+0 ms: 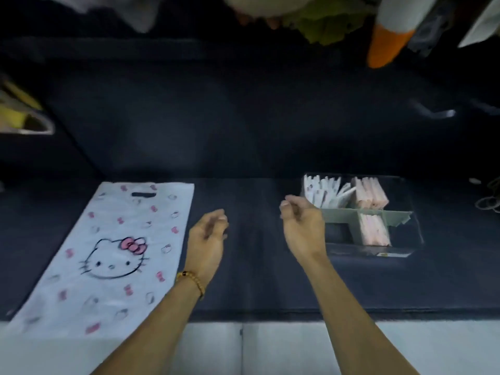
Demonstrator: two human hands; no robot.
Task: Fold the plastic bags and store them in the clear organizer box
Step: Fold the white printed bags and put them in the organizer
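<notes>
A white plastic bag (108,255) with a cartoon cat face and pink bows lies flat on the dark mat at the left. The clear organizer box (405,247) stands at the right, with several folded white and pink bags upright in its compartments. My left hand (207,236) hovers just right of the flat bag, fingers loosely curled, holding nothing. My right hand (301,223) hovers beside the box's left side, fingers relaxed and empty. Both hands are slightly blurred.
A dark mat (257,280) covers the surface, with a pale tiled edge (270,347) nearest me. Plush toys (384,41) hang at the top right. A yellowish object (19,115) sits at the far left, and rubber bands (489,201) lie at the right edge.
</notes>
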